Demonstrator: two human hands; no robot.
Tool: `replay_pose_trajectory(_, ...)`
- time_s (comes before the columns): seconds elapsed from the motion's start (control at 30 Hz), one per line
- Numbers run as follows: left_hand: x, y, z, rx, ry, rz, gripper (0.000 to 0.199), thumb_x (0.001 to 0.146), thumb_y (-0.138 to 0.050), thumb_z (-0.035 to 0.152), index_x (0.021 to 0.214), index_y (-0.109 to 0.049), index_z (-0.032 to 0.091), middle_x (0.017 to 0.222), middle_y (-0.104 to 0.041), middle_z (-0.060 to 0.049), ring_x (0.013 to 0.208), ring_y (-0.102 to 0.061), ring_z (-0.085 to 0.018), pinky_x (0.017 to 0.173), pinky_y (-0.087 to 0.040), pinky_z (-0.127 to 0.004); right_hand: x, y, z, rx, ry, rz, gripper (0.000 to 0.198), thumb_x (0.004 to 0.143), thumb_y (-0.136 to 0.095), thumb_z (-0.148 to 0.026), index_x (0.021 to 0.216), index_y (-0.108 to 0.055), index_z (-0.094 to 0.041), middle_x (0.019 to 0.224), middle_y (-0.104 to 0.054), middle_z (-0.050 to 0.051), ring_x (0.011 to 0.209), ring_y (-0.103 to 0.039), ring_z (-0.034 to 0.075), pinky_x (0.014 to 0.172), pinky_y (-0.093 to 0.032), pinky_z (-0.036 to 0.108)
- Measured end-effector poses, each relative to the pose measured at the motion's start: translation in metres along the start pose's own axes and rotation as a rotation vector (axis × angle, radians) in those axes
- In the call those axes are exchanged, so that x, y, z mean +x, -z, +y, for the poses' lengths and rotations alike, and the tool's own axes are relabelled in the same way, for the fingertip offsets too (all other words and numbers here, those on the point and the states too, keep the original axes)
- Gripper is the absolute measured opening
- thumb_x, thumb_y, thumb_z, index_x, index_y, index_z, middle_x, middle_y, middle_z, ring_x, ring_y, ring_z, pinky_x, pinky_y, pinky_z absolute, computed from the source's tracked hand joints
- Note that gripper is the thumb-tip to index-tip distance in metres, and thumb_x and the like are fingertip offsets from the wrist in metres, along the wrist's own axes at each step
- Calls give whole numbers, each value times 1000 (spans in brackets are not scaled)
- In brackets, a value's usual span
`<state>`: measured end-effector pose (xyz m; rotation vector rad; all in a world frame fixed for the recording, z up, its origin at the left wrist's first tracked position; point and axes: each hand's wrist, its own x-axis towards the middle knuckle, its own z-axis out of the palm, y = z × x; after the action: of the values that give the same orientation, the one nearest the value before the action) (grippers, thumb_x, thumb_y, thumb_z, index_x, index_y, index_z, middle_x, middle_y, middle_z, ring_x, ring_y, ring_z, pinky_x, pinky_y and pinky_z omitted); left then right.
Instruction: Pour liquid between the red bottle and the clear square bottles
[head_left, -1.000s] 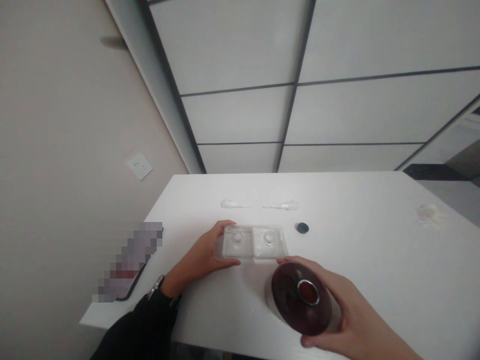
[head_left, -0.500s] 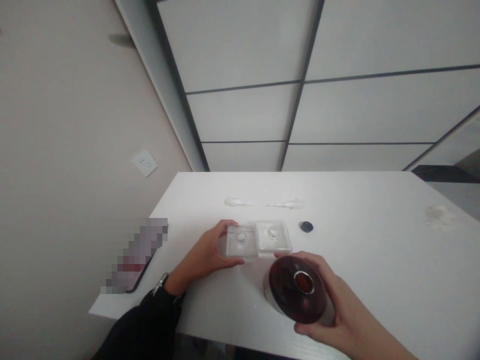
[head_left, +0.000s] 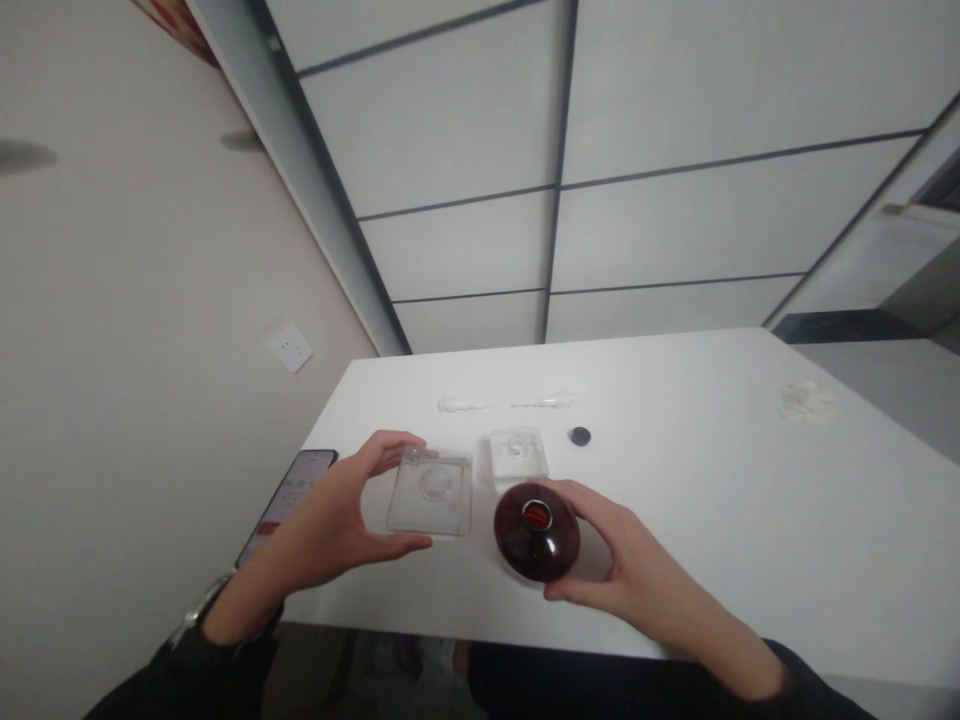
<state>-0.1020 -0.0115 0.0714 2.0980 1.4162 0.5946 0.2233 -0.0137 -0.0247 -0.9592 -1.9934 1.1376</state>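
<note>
My left hand [head_left: 337, 515] is closed on the edges of a clear square container [head_left: 430, 508] with a round raised part in its middle, held above the table. My right hand [head_left: 611, 560] is wrapped around the side of a dark red, rounded jar [head_left: 517, 545]. On the jar's top is an opening ringed in shiny metal. Whether the jar's base touches the table I cannot tell. A second clear square container [head_left: 519, 462] sits on the table just behind the jar. To its right lies a small dark round cap [head_left: 580, 436].
Two clear droppers [head_left: 461, 404] lie in a line farther back on the white table [head_left: 675, 400]. A phone [head_left: 296, 490] rests at the left edge, partly behind my left arm. A whitish patch [head_left: 807, 402] is at the far right, and a wall socket [head_left: 291, 348] at left.
My left hand has lifted its clear container off the table, away from the second one. My right hand has moved left with the jar. The camera view has shifted as well.
</note>
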Motion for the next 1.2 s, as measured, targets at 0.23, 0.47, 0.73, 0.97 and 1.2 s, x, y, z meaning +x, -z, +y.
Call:
replay_pose_trajectory(0.23,12,11,29,146,-87,-78,69,75,-88,39,135,-55,28,135,-69,-6,125,-68,-26,111,-56,-42,1,-1,-3,58,-74,-3,80,74,-93,-47,141,-54,-27,141,-69,10,132,-65,32,116,-46,54)
replay_pose_trajectory(0.47,17,13,45,241,-91,-129,71,75,-88,39,139,-59,27,141,-70,-6,129,-67,-27,116,-52,-42,2,-2,-5,72,-58,5,77,75,-93,-45,141,-56,-28,142,-69,10,132,-64,31,116,-46,53)
replay_pose_trajectory(0.73,19,14,63,302,-113,-157,72,77,-87,40,143,-59,31,140,-72,-5,127,-69,-29,114,-53,-43,5,1,-15,108,-80,-14,75,73,-94,-45,137,-60,-25,136,-72,12,127,-67,33,112,-49,52)
replay_pose_trajectory(0.97,20,18,65,389,-151,-202,79,76,-89,43,148,-58,28,141,-71,-7,127,-69,-34,113,-54,-46,5,0,-14,82,-79,-7,75,73,-93,-44,138,-60,-26,135,-72,12,126,-68,33,110,-50,52)
replay_pose_trajectory(1.2,27,22,73,457,-143,-279,83,79,-87,45,153,-52,31,142,-71,-5,127,-68,-31,107,-54,-43,4,0,-15,66,-84,-6,75,73,-94,-45,138,-60,-26,135,-73,10,125,-68,32,108,-50,49)
